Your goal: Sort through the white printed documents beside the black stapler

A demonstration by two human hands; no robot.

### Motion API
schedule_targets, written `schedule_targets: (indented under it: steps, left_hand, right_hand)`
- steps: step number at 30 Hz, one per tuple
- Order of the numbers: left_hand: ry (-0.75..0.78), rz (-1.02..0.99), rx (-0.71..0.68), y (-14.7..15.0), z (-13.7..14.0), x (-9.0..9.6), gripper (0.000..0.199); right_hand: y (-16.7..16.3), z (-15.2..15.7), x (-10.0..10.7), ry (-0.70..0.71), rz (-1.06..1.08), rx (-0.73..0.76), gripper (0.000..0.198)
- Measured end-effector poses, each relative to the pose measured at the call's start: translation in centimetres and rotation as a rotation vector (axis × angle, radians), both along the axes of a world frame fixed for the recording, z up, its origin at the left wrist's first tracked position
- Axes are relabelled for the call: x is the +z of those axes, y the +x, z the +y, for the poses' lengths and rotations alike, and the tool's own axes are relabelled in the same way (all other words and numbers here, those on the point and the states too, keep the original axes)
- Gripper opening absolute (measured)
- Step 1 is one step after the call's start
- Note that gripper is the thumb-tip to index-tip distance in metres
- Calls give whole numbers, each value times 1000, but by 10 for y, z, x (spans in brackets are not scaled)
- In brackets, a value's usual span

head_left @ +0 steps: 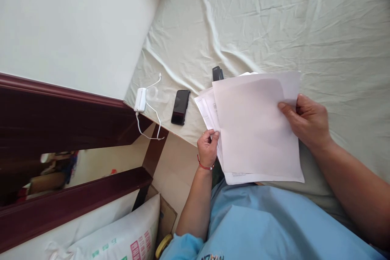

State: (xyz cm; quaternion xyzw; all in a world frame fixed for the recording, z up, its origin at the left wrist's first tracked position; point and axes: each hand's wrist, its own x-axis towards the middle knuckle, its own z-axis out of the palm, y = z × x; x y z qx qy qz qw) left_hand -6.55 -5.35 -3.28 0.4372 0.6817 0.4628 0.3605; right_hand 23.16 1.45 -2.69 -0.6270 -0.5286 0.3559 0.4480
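A loose stack of white paper sheets (256,126) lies across my front, its top sheet showing a blank side. My left hand (208,146), with a red string bracelet, pinches the left edges of the lower sheets, where some print shows. At the right edge, my right hand (310,122) grips paper with the thumb on top and the fingers hidden beneath. Just beyond the upper left of the stack, a black stapler-like object (217,73) is partly covered by the sheets.
On the pale cloth (274,20) lie a black phone (180,107) and a white charger-like device (140,100) with a white cable (156,115). A dark red wooden rail (61,118) stands at left. Below it rests a white printed sack (128,231).
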Motion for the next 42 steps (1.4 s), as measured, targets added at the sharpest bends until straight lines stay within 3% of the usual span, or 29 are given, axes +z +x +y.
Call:
schedule_targets:
  steps: [5,15,19,25,42]
  left_hand:
    - [-12,-72,26,3,2,3,37]
    - [80,-96,14,2,-1,-2,33]
    - [91,-65,17,1,-2,-5,31]
    - [172,143,-38,-1,-4,-6,28]
    - [292,194,-10,-4,-4,-12,33]
  right_hand:
    - [-1,-1,4,108,-139,-50,43]
    - [5,6,-2,164,-96,-267,31]
    - [6,6,-1,119,-80,-185,33]
    - [3,4,5,68,-37,-17,28]
    - [3,8,9,-101,-241,105,30]
